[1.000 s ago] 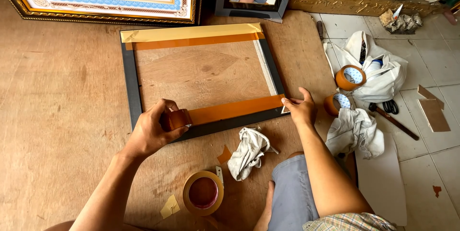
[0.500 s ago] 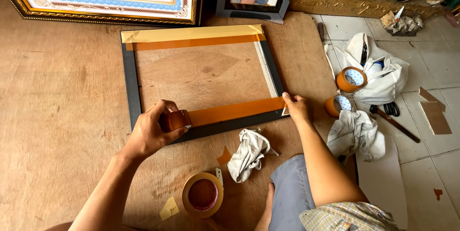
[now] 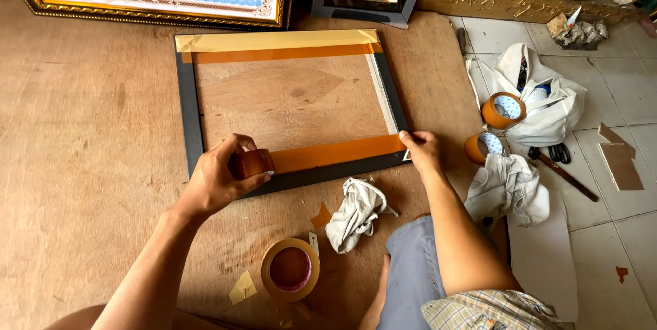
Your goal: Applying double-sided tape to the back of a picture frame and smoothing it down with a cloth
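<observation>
The left hand [image 3: 219, 179] grips a brown tape roll [image 3: 254, 163], stretching its strip along the frame's [image 3: 188, 125] lower edge. The right hand [image 3: 421, 151] pinches the strip's free end [image 3: 402, 144] down, keeping it taut.

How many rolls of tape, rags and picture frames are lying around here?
Tape rolls: 4, one in the left hand, one near the knee, two on the tiles
Rags: 2
Frames: 4
Total: 10
</observation>
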